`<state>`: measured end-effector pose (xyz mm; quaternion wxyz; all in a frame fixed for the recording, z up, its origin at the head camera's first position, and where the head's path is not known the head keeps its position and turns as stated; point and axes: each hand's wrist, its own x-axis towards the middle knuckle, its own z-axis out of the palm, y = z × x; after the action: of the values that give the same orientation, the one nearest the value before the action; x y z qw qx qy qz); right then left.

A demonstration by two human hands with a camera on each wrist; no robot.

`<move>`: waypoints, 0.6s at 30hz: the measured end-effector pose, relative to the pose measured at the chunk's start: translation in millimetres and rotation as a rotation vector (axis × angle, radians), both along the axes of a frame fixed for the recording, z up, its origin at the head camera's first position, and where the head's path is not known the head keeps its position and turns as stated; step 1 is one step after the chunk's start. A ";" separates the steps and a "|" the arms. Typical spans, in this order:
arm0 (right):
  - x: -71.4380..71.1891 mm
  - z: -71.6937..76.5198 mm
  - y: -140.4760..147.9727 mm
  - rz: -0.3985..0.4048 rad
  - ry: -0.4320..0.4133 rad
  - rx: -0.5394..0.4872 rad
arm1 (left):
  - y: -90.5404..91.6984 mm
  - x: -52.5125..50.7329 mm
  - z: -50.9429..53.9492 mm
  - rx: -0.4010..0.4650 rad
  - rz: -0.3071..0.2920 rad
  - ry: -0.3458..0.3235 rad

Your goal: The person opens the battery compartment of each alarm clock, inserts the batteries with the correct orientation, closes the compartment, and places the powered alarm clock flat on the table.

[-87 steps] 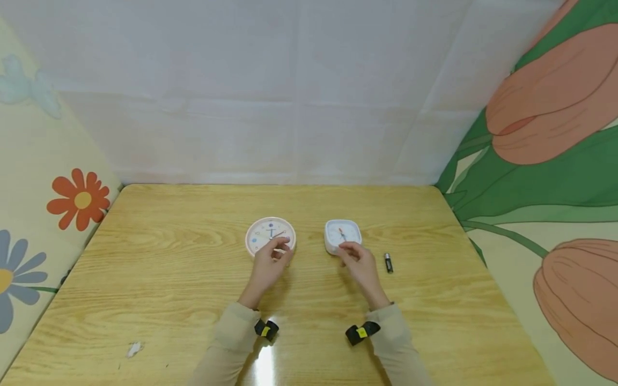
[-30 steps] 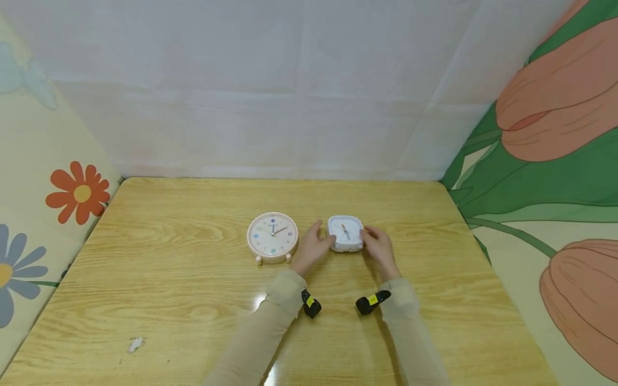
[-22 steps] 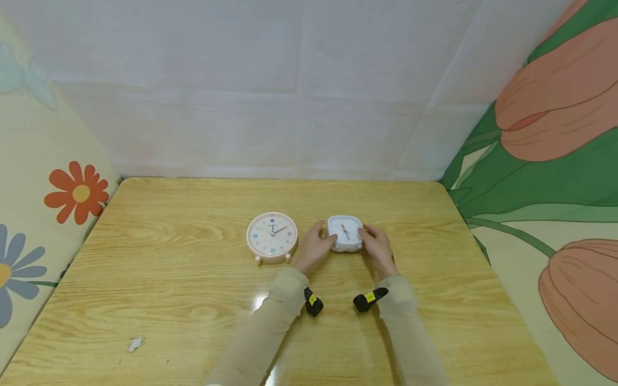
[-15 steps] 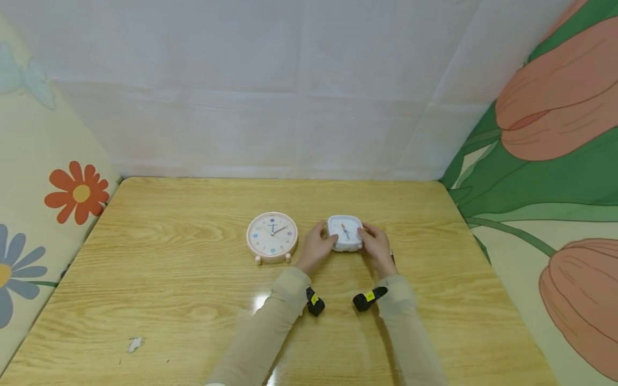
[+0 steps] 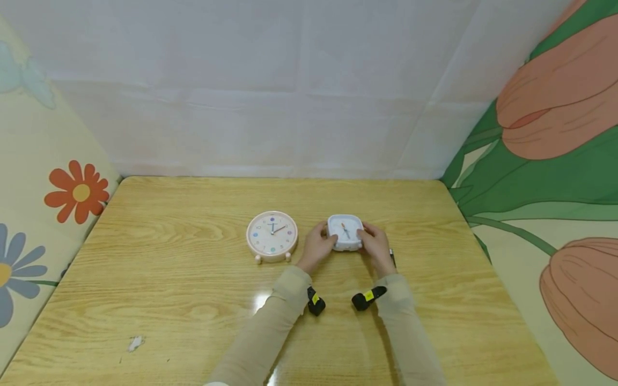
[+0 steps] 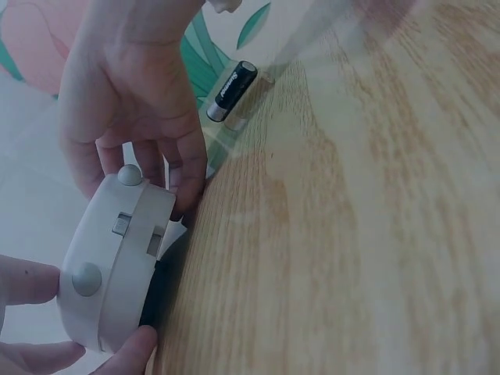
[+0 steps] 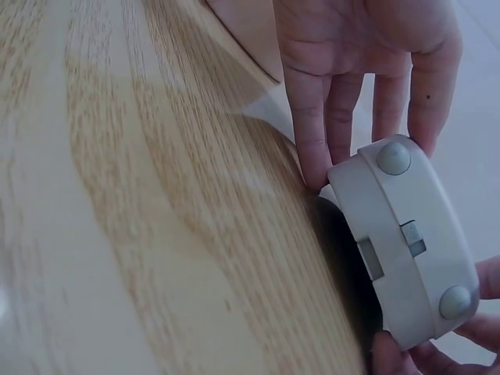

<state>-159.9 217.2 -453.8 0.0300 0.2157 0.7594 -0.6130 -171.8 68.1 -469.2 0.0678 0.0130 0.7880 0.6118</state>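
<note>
Left grip (image 5: 317, 249) and right grip (image 5: 378, 247) pinch the white clock (image 5: 345, 234) right of a pink clock (image 5: 268, 240) on the worktop (image 5: 193, 289) in the head view, the left wrist view shows a battery (image 6: 232, 91) (black, silver-ended), and the right one the white clock's round knobs (image 7: 394, 158).

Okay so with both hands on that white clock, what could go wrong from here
The battery lies loose close by the right hand, so a sideways move might set it rolling. The white clock is held from both sides, so it could slip or twist if one hand lets go early. The pink round clock sits near the left hand, which might bump it when pulling back.
</note>
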 end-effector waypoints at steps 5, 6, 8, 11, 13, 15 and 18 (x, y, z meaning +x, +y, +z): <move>2.1 3.9 -1.9 -0.003 -0.005 0.000 | -0.1 -0.8 -1.5 -0.009 0.002 -0.025; 2.3 4.7 -2.6 -0.010 -0.004 -0.009 | -0.1 -0.9 -1.8 -0.007 0.003 -0.035; 2.5 6.2 -3.6 -0.021 -0.004 -0.023 | 0.0 -1.0 -1.8 -0.004 0.004 -0.053; 2.8 8.3 -4.8 -0.035 0.011 -0.036 | 0.1 -0.6 -1.4 0.001 0.005 -0.063; 3.2 9.2 -5.0 -0.042 0.019 -0.038 | 0.0 -0.1 -1.1 0.000 0.001 -0.058; 4.1 9.9 -4.9 -0.043 0.031 -0.033 | -0.1 0.9 -0.7 0.005 -0.002 -0.048; 5.3 10.6 -4.2 -0.040 0.031 -0.032 | -0.2 2.4 0.0 0.017 -0.007 -0.034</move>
<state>-154.7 213.0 -443.1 0.0095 0.2208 0.7454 -0.6289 -169.4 68.0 -469.1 0.0831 0.0059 0.7816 0.6182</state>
